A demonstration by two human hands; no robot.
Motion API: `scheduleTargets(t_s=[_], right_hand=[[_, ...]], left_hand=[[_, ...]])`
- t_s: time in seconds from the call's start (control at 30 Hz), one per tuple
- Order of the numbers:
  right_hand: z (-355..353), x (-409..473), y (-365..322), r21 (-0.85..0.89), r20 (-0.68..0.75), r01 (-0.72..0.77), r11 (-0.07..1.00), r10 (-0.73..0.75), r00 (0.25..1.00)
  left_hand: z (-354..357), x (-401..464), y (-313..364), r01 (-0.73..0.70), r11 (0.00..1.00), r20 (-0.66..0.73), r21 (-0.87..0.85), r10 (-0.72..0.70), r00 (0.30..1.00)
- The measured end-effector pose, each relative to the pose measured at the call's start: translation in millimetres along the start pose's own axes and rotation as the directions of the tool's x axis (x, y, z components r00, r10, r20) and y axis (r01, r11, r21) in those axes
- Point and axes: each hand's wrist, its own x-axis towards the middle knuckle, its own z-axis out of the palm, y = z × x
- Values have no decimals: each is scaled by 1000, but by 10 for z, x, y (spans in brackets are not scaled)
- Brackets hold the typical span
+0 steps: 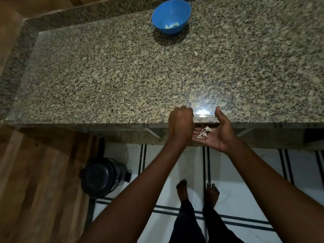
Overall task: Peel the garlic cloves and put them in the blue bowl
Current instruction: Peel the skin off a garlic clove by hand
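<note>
Most of the frame was the speckled granite counter, its near edge running across the middle of the frame and a raised lip along its left and far sides. You had wide bare stone between that near edge and the blue bowl, which stood at the top centre near the far lip. Several pale peeled garlic cloves lay in its bottom; their direction was too small to tell. One small pale scrap lay alone on the stone, right of centre and well apart from the bowl.

Below the counter edge, a dark round bin stood on the white tiled floor at lower left, beside a wooden panel.

Your right hand was held palm up just under the counter edge, fingers relaxed and spread, thumb raised over the edge. A little heap of dry garlic skins lay in that palm. Your left hand sat at the edge just beside it, fingers curled inward; you could not tell whether it held anything.
</note>
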Motion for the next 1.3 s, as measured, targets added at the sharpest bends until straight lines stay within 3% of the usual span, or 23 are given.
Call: scheduleTargets(t_s=[0.17,0.27,0.47,0.6,0.67,0.8,0.93,1.1,1.2,1.3], right_hand=[[-2,-4,-7,5,21,-8,1000,8,1000],[-6,-10,-19,-8,-1,-9,1000,9,1000],[12,-24,-26,9,-15,-19,1000,19,1000],[-8,-6,-20,24,-10,-45,999,45,999],[-12,5,-23,64,1,-60,996,60,998],[-6,14,-14,52,-2,-27,998,27,1000],[30,-13,9,88,8,18,996,-19,1000],[2,-2,12,124,-37,30,992,-26,999],[-19,22,10,160,-68,20,987,-9,998],[-62,63,17,133,-15,0,991,2,1000]], left_hand=[[-84,207,57,60,988,260,-140,-22,965],[-85,300,2,147,934,361,-326,-21,932],[-215,293,-21,172,790,433,-589,129,892],[-220,280,-182,195,782,377,-592,55,924],[-204,281,-228,165,833,327,-528,20,945],[-67,151,-147,-106,952,217,-289,173,961],[15,15,-46,-268,956,162,-118,284,945],[143,-149,-52,-217,936,122,-278,259,958],[109,-393,9,-364,882,46,-300,395,918],[67,-410,-108,-185,898,-112,-400,152,982]])
